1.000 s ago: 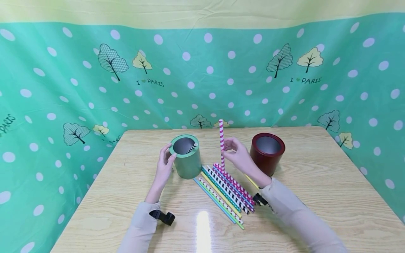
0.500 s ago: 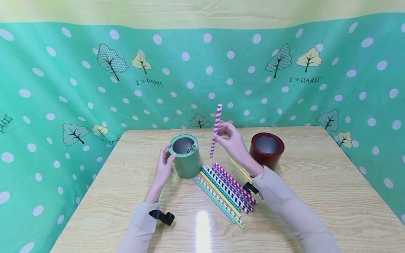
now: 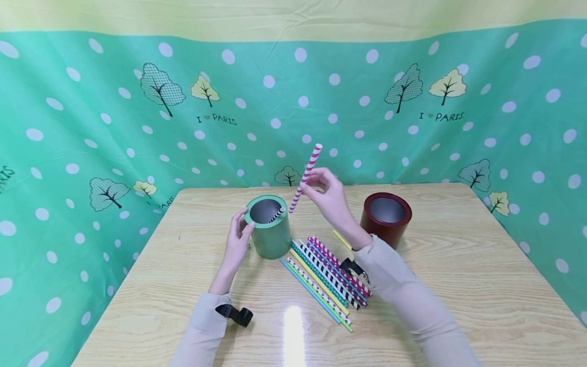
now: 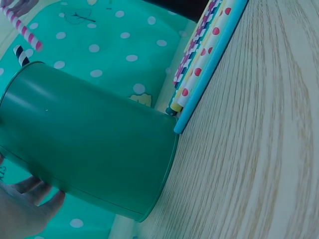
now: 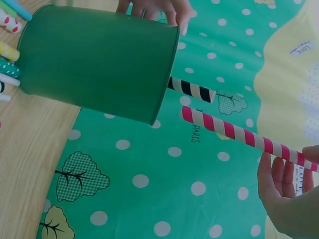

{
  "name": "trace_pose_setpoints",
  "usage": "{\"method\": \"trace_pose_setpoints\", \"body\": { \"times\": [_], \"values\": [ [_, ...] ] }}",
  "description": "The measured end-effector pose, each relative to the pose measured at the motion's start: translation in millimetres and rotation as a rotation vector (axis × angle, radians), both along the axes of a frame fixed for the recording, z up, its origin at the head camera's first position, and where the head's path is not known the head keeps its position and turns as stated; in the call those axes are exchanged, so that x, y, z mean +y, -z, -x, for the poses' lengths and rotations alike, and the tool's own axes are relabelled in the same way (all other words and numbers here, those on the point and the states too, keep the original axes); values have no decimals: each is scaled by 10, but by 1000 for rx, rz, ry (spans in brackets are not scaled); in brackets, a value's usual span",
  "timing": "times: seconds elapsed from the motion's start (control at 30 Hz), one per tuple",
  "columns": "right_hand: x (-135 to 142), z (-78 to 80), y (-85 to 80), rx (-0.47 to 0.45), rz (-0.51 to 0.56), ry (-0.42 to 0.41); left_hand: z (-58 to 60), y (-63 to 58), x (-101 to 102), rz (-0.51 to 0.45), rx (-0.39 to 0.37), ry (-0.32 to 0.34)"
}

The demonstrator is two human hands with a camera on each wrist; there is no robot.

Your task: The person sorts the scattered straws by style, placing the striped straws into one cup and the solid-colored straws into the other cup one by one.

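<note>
The left hand (image 3: 237, 232) holds the green can (image 3: 271, 240) at its left side, thumb and fingertips at the rim. A black-and-white striped straw (image 5: 192, 90) leans inside that can, its end sticking up past the rim. With thumb and fingers, the right hand (image 3: 329, 198) pinches a pink-and-white striped straw (image 3: 313, 161) in the air. Its lower end is just right of the can's rim, tilted so the top leans right. In the right wrist view the same straw points toward the can's mouth, beside the striped one.
Several patterned paper straws (image 3: 324, 275) lie side by side on the wooden table (image 3: 151, 285), right in front of the green can. A lone yellow straw (image 3: 341, 238) lies partly under the right forearm. The dark red can (image 3: 385, 224) stands at the right.
The right hand has lifted the pink-striped straw up from beside the pile and carried it left toward the green can, tilting it. The left hand and the can have stayed put.
</note>
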State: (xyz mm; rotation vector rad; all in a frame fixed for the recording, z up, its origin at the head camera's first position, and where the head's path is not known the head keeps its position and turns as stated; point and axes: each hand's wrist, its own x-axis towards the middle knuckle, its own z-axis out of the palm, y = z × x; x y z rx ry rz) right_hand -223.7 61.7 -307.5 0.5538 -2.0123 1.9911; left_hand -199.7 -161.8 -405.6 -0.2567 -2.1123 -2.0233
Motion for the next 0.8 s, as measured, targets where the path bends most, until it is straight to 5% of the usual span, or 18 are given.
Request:
{"method": "trace_pose_setpoints", "body": {
  "times": [0.33, 0.8],
  "values": [
    [-109, 3, -4, 4, 84, -33, -2, 3, 2, 8, -4, -6],
    [-197, 62, 136, -32, -4, -40, 5, -7, 13, 12, -12, -17]
  ]
}}
